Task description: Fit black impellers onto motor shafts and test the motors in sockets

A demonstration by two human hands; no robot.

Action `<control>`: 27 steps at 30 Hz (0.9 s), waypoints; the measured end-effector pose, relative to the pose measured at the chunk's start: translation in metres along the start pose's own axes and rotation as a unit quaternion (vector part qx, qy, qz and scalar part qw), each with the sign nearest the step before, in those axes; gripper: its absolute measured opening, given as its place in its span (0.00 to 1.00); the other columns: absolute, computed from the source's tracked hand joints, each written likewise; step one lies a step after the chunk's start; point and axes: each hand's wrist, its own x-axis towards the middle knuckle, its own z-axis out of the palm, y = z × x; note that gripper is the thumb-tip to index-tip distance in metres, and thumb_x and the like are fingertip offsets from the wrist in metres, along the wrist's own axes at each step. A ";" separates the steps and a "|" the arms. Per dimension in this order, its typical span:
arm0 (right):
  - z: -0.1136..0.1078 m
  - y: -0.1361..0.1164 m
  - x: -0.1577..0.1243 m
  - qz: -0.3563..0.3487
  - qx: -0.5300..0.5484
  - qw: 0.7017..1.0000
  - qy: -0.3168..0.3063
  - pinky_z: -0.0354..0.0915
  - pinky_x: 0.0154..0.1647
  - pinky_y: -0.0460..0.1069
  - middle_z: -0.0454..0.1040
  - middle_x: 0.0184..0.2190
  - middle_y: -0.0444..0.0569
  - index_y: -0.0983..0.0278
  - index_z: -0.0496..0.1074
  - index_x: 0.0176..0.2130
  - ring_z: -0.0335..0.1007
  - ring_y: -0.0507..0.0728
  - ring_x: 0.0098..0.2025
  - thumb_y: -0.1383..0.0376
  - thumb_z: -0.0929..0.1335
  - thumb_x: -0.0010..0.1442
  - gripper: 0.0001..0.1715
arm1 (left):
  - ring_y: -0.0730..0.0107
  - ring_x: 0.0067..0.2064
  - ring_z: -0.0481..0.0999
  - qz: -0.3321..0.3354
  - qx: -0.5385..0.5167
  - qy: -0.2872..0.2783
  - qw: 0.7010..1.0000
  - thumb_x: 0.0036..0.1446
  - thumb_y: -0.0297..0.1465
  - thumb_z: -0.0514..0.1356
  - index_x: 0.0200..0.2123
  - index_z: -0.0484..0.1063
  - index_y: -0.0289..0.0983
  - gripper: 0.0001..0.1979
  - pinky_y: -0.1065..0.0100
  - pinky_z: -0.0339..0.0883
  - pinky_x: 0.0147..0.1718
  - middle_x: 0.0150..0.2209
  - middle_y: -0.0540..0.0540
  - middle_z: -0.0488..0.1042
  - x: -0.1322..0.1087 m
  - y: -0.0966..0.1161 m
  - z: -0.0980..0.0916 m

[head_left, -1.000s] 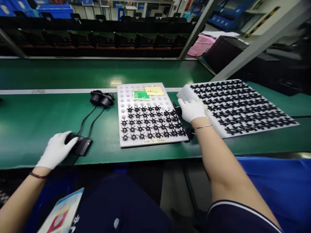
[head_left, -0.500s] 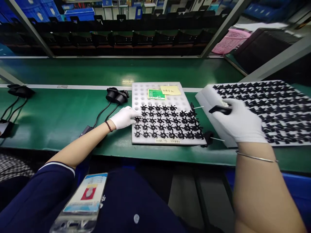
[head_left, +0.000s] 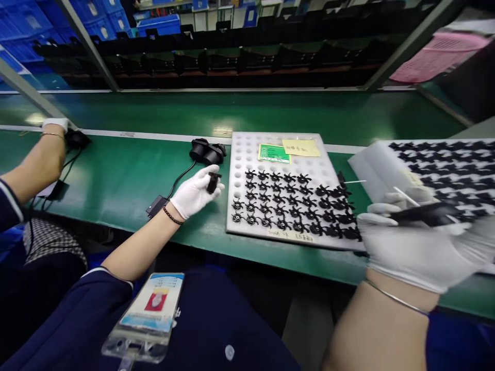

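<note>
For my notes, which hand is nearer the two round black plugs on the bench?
Left. The left hand, pinching a small black part, is just below the plugs, apart from them. The right hand is far to their right, past the foam tray.

We see a long green workbench (head_left: 127,165) with a white strip (head_left: 127,135) running along it. On this bench lies a white foam tray (head_left: 242,154) with many round holes, and just beside it at right a second foam board (head_left: 369,167). At left of the tray sit two round black connectors (head_left: 207,152), and a thin cable (head_left: 183,178) goes from them to a small black box (head_left: 157,207) (the box is partly in shadow). Farther left we see one more black connector (head_left: 77,139).
</note>
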 end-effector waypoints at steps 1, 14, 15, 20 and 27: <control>0.007 0.001 -0.009 -0.015 -0.023 0.999 -0.032 0.37 0.25 0.48 0.55 0.33 0.45 0.57 0.69 0.30 0.43 0.53 0.29 0.40 0.80 0.40 0.32 | 0.67 0.44 0.84 -0.002 -0.007 0.008 1.000 0.60 0.23 0.65 0.55 0.75 0.39 0.19 0.62 0.80 0.52 0.41 0.47 0.78 -0.006 -0.002 0.001; 0.076 0.070 -0.109 -0.001 -0.120 0.965 -0.235 0.69 0.25 0.52 0.76 0.42 0.51 0.54 0.75 0.58 0.72 0.58 0.30 0.43 0.76 0.58 0.34 | 0.83 0.28 0.68 -0.021 -0.060 0.017 0.998 0.51 0.29 0.78 0.37 0.76 0.36 0.15 0.81 0.65 0.25 0.30 0.53 0.69 -0.040 -0.043 0.014; 0.078 0.074 -0.116 -0.024 -0.145 0.962 -0.231 0.75 0.29 0.55 0.78 0.44 0.53 0.53 0.72 0.63 0.76 0.59 0.32 0.44 0.76 0.59 0.37 | 0.83 0.27 0.67 -0.020 -0.062 0.013 0.998 0.52 0.31 0.78 0.37 0.76 0.36 0.15 0.80 0.64 0.25 0.31 0.52 0.70 -0.041 -0.044 0.014; 0.074 0.082 -0.137 -0.159 -0.257 0.922 -0.242 0.81 0.53 0.64 0.77 0.61 0.58 0.52 0.65 0.71 0.84 0.67 0.50 0.48 0.75 0.65 0.41 | 0.78 0.31 0.70 0.006 -0.021 -0.005 1.000 0.55 0.39 0.76 0.37 0.78 0.37 0.15 0.75 0.67 0.27 0.42 0.45 0.78 -0.045 -0.048 0.009; 0.075 0.093 -0.140 -0.261 -0.342 0.869 -0.246 0.79 0.60 0.67 0.76 0.64 0.55 0.50 0.60 0.75 0.81 0.70 0.58 0.52 0.76 0.66 0.45 | 0.68 0.42 0.81 0.093 0.046 0.019 0.994 0.55 0.47 0.75 0.43 0.80 0.37 0.22 0.70 0.76 0.36 0.46 0.42 0.82 -0.050 -0.055 0.008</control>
